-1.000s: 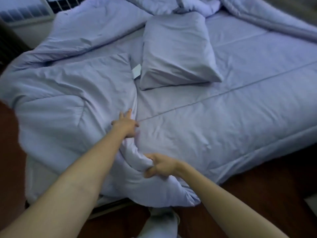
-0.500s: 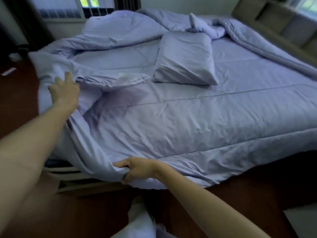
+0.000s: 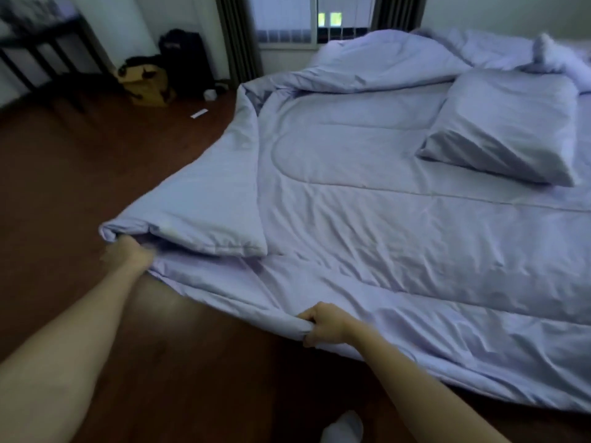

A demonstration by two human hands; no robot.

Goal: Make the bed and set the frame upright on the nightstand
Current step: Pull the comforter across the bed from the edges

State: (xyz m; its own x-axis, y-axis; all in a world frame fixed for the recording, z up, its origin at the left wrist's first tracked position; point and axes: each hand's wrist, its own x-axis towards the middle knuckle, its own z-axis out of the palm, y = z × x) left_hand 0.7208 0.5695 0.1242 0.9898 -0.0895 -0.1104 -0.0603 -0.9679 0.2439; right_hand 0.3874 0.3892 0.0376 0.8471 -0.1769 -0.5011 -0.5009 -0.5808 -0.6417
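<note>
A pale lilac comforter covers the bed, mostly spread flat, with one corner folded back over itself at the near left. My left hand grips that folded corner, held out over the floor. My right hand is closed on the comforter's near edge, lifted off the bed side. A lilac pillow lies on top of the comforter at the right. More bunched bedding is heaped along the far side. No frame or nightstand is in view.
Dark wooden floor runs along the left. A yellow bag and a black bag sit by the wall under the window. A dark rack stands far left. A socked foot shows below.
The folded-over comforter flap has been pulled out leftward and now lies far flatter. My left hand went from resting on the flap to gripping its corner; the view swung left.
</note>
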